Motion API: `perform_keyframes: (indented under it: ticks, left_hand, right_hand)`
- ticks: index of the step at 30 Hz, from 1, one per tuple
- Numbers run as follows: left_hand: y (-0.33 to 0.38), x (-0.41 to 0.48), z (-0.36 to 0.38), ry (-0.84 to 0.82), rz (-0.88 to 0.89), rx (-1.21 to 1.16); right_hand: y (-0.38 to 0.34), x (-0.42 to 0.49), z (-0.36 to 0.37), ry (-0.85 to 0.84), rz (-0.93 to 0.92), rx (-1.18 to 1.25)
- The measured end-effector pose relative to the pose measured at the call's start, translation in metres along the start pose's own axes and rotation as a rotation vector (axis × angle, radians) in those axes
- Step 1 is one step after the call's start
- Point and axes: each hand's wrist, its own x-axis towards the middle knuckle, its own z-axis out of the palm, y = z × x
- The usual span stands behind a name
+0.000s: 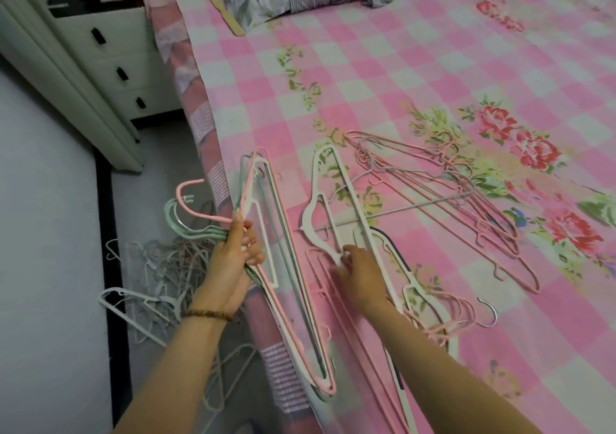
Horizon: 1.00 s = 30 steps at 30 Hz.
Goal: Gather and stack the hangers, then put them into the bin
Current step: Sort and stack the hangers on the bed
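Left hand (233,253): clamped round the necks of the held bundle (292,267), hooks hanging past the bed (400,66) edge.
Bundle axis: far-to-near, along that edge.
White hanger (350,196): flat on the bed, just right of the bundle, roughly parallel.
Right hand (361,277): nearer; fingertips pinch its bar.
My read: carry it left, no turn needed.
Wire hangers (466,206): loose heap, farther right.

Light: soft and even, falling brightest on the pink-and-white checked floral bedsheet (416,66), dimming toward the grey floor (46,216) at left.
Shadows: only faint, soft-edged ones are showing around the left hand (238,250) gripping the pink and mint plastic hanger bundle (249,193) and the right hand (360,277) pinching the white plastic hanger (346,181).
Distortion: wide lens is bowing the white drawer cabinet (110,56).
Focus: everything is looking slightly soft.
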Motion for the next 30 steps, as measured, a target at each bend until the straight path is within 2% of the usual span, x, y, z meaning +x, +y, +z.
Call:
perform_keyframes:
  ticks: [2,7,16,19,23,26,30]
  left_hand:
    - [-0.001,-0.001,-0.004,0.004,0.005,-0.002]
    - [-0.001,-0.004,-0.001,-0.013,-0.003,-0.057]
    - [-0.026,0.0,0.014,-0.018,-0.091,-0.085]
    - [-0.037,-0.003,0.019,-0.024,-0.109,-0.033]
    - [-0.051,-0.006,0.024,-0.052,-0.112,0.036]
    - [-0.053,-0.01,0.026,-0.113,-0.152,-0.015]
    - [-0.049,-0.014,0.03,-0.183,-0.19,-0.15]
  right_hand:
    - [0.002,0.001,-0.009,0.028,0.045,0.043]
    - [0.019,-0.001,-0.033,0.251,0.124,0.2]
    - [0.011,-0.013,-0.072,0.431,0.087,0.57]
    - [-0.006,-0.028,-0.076,0.416,0.062,0.639]
    - [-0.03,-0.073,-0.046,0.255,0.05,0.735]
    - [-0.041,-0.099,-0.019,0.165,0.035,0.775]
    - [-0.04,-0.105,-0.012,0.167,0.026,0.772]
